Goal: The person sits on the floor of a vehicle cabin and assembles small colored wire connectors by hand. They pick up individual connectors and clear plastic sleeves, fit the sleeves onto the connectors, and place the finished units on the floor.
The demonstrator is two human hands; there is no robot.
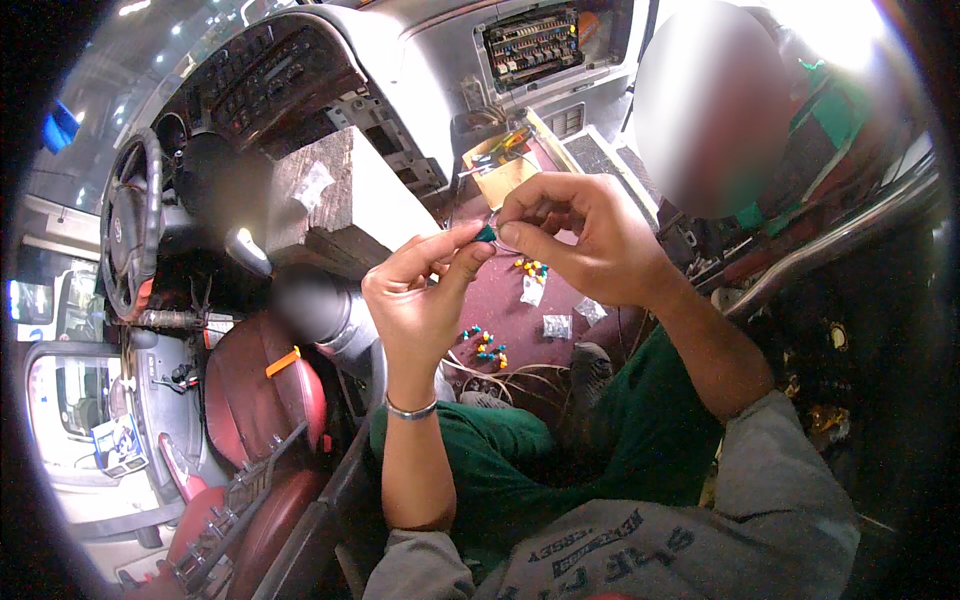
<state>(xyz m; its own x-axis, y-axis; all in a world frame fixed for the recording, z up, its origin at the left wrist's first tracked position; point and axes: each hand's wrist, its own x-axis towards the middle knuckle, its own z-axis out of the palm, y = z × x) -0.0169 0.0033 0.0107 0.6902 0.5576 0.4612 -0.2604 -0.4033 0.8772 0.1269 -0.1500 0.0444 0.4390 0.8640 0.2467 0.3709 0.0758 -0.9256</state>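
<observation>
My left hand [418, 295], with a metal bracelet at its wrist, pinches a small teal plastic part [486, 234] between thumb and fingertips. Close beside it my right hand [590, 240] is closed, thumb against fingers, near the part's upper end. What the right fingertips hold is too small to make out. Below both hands, small yellow and teal pieces [531, 268] lie on the dark red floor [515, 365], with a second scatter of coloured pieces [488, 347] nearer to me. Little clear plastic bags [557, 327] lie beside them.
Thin pale wires [520, 378] run over the floor by my feet. An open box of tools [505, 165] stands beyond my hands. At left are a big wooden block [335, 195], a steering wheel [135, 225] and a red seat [265, 400]. An open fuse panel [530, 45] is ahead; a metal rail [830, 235] curves at right.
</observation>
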